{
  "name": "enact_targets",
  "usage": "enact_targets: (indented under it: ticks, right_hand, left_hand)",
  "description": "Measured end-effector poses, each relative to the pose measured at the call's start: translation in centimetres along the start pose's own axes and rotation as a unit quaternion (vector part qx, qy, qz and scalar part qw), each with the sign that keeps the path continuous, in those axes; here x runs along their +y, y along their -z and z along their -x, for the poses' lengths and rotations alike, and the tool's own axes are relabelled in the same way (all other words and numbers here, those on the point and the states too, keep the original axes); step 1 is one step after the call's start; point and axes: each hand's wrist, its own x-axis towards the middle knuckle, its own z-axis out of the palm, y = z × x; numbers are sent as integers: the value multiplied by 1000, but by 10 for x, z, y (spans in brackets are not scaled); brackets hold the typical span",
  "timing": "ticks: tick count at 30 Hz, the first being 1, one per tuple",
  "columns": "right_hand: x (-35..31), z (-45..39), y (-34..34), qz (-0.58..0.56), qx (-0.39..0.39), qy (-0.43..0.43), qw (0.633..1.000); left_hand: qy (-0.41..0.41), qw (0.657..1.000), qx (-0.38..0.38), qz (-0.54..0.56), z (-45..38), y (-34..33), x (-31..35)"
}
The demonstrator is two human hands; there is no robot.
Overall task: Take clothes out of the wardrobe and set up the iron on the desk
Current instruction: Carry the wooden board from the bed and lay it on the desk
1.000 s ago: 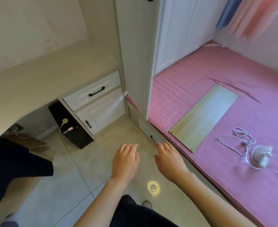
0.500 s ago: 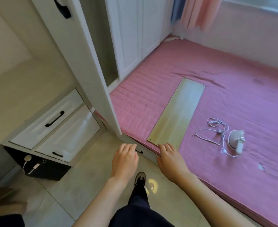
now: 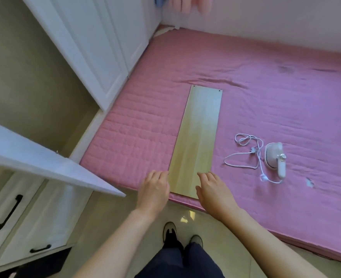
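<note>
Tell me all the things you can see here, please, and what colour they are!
wooden board: one, pale yellow-green, flat on the mattress
mattress: one, pink, fills the right side
iron: one, white, on the mattress right of the board
cord: one, white, looped beside the iron
wardrobe door: one, white, swung open at left
drawers: two, white with black handles, lower left
curtain: pink, top edge
shoes: two, dark, on the floor
left hand: empty, at the board's near left corner
right hand: empty, at its near right corner
</note>
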Motion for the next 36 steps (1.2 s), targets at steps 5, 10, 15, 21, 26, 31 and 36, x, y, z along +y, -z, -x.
enact_targets:
  ticks: [5,10,15,21,26,31,36]
  right_hand:
    - [40,-33,4,-4,8,-23,1000]
    - [76,-61,8,-12,-13,-39,999]
    - [112,-95,-5,-34,-49,-62,996]
    - [146,-147,-49,-71,-98,-108,987]
    - [173,-201,-106,-122,-126,-167,970]
    - [195,-249,-166,-204,-118,-241,942]
    - [216,-284,-210,-284,-81,-319,901]
  left_hand:
    - [-8,999,-29,23,-49,-23,16]
    - [25,998,-50,30,-84,-40,35]
    - [67,995,-72,30,-119,-67,37]
    - [114,986,-114,48,-167,-126,17]
    - [163,971,-153,85,-207,-196,-19]
    - [206,958,-162,113,-235,-261,-59]
    - [276,933,-169,155,-254,-312,-88]
